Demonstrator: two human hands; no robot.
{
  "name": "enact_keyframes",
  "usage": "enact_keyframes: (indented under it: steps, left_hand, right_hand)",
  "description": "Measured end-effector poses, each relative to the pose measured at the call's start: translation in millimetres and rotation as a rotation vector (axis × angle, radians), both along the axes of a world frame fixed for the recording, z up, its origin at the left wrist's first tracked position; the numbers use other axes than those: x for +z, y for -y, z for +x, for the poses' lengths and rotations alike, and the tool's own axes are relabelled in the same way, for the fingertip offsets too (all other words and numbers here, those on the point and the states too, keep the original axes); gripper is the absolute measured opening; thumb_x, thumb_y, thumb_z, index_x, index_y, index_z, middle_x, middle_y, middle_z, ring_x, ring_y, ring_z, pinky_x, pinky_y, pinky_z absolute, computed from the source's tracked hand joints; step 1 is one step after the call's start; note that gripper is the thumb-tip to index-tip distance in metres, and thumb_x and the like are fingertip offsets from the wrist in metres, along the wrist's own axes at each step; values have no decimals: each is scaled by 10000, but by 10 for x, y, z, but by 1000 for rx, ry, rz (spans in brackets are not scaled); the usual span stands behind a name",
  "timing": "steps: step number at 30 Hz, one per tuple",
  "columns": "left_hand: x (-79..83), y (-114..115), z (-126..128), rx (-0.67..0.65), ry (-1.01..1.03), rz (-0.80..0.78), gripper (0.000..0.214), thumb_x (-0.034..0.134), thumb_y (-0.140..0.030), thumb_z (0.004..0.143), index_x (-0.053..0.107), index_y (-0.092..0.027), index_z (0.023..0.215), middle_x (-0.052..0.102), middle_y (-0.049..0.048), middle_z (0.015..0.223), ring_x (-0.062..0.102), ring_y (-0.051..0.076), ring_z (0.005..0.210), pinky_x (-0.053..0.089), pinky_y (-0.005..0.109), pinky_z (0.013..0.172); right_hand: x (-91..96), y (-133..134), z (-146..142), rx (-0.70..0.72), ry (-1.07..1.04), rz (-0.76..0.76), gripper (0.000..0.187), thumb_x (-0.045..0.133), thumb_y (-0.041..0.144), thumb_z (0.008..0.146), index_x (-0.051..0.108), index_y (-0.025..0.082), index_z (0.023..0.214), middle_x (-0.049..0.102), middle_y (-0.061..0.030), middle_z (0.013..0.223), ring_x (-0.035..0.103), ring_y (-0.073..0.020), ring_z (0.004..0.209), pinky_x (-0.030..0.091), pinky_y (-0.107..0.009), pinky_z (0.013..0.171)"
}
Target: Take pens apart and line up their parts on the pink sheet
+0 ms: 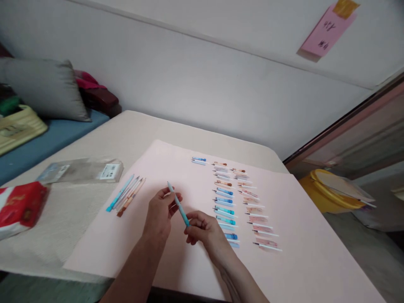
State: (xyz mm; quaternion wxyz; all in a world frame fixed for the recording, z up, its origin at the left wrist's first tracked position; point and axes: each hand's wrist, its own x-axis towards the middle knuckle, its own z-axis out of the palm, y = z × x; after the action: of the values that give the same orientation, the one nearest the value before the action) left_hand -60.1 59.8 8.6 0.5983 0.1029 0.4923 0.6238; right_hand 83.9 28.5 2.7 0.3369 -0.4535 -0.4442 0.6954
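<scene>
Between my two hands a light blue pen is held aslant above the pink sheet, its tip pointing up and away. My left hand is closed around the pen's upper part. With thumb and fingers, my right hand pinches the lower, bluer end. Left of my hands lies a small group of pens, blue, white and brown. On the right, pen parts lie in columns: blue and teal barrels with thin refills beside them, and pinkish barrels with white refills.
A clear plastic package and a red-and-white packet lie on the left of the cloth-covered table. A yellow bucket stands on the floor at right. White wall panels rise behind the table.
</scene>
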Motion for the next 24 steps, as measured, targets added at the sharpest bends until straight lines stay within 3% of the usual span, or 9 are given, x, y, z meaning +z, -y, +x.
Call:
enact_keyframes:
  steps: [5,13,24]
  left_hand:
    - [-5,-4,-16,16,6,-9,248,644,-142,667,579,-128,906,634,65,749,617,149,707,465,238,604]
    - [4,12,8,2,-9,8,243,639,-166,682,583,-125,915,637,74,766,612,148,711,467,241,610]
    - [9,20,50,-10,-23,24,265,657,-192,665,588,-129,913,637,68,753,599,137,678,469,251,616]
  right_hand:
    - [-26,-2,4,16,51,34,279,641,147,634,602,154,910,567,40,572,540,-116,457,399,-233,457]
    - [-30,35,11,9,4,110,281,617,130,689,590,180,964,550,48,627,541,-98,523,427,-238,529]
    - [-29,56,-11,-25,-32,84,287,629,131,672,581,183,950,532,53,618,540,-102,521,406,-239,521]
